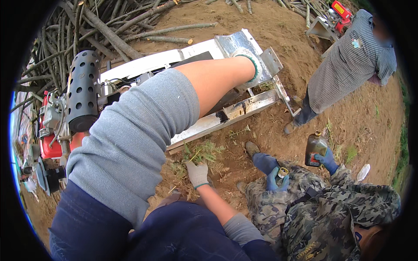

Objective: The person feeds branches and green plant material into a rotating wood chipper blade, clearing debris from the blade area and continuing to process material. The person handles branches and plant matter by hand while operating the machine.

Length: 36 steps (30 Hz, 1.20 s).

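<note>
My left arm reaches across a long white metal machine [143,69] to its far end. There my left hand [248,61], in a white glove with a green cuff, is at a worn metal plate [230,41]; its fingers are hidden behind the wrist. Low beside the machine's near rail [252,104], my right hand [198,174], in a pale glove, is closed at the base of some green fern fronds [204,152], its fingertips partly lost among the stems. A small-engine assembly with a black perforated cylinder [82,89] stands at the machine's left end.
At lower right, a person in camouflage [322,213] holds a dark bottle [314,150] and a small round cap-like piece [283,172] in blue gloves. Another person in a checked smock [339,74] stands at right. Cut branches [104,30] lie piled behind the machine.
</note>
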Each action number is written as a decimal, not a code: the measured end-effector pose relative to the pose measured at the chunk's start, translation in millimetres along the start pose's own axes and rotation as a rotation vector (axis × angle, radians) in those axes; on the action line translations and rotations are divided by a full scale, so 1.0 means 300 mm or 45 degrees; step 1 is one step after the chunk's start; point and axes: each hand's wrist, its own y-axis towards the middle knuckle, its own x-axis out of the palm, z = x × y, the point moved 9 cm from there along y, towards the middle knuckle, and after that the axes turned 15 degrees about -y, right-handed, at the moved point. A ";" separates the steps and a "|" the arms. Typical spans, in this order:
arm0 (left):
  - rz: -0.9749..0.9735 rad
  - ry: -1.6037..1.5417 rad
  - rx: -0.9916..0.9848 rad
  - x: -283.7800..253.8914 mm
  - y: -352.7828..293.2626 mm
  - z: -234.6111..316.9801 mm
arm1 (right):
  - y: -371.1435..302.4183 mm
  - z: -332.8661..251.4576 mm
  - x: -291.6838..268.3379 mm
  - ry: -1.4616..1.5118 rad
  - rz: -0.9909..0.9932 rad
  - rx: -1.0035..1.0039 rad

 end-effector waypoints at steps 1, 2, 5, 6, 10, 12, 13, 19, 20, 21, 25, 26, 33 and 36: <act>0.030 0.021 0.002 0.032 0.056 -0.004 | -0.008 0.003 -0.050 -0.082 0.085 -0.056; 0.054 0.035 0.000 0.067 0.097 -0.018 | -0.014 0.051 -0.081 -0.028 0.067 0.091; 0.067 0.006 0.050 0.125 0.191 -0.060 | -0.007 0.089 -0.164 0.050 0.136 0.216; 0.083 -0.019 0.023 0.135 0.207 -0.078 | 0.005 0.080 -0.176 -0.022 0.172 0.200; 0.301 -0.140 -0.025 0.098 0.200 -0.136 | 0.054 0.019 -0.160 0.162 0.219 0.144; 0.289 -0.109 -0.011 0.089 0.184 -0.156 | 0.092 -0.035 -0.169 0.324 0.287 0.127; 0.283 -0.093 -0.004 0.084 0.174 -0.164 | 0.116 -0.052 -0.178 0.466 0.320 0.181; -0.144 -0.038 -0.186 0.154 0.112 -0.253 | 0.393 -0.349 -0.359 0.604 0.497 0.036; -0.077 -0.040 -0.206 0.141 0.103 -0.262 | 0.431 -0.371 -0.357 0.467 0.474 0.110; -0.050 0.035 -0.105 0.138 0.098 -0.246 | 0.452 -0.408 -0.358 0.438 0.516 0.033; 0.009 0.033 -0.050 0.123 0.063 -0.285 | 0.424 -0.427 -0.258 0.521 0.550 -0.179; -0.013 0.045 -0.053 0.123 0.054 -0.301 | 0.396 -0.394 -0.224 0.550 0.542 -0.145; -0.350 0.289 0.061 0.149 0.067 -0.266 | 0.167 -0.147 -0.122 0.145 0.405 0.206; -0.251 -0.038 -0.044 0.118 0.172 -0.222 | 0.155 -0.096 -0.167 0.303 0.477 0.100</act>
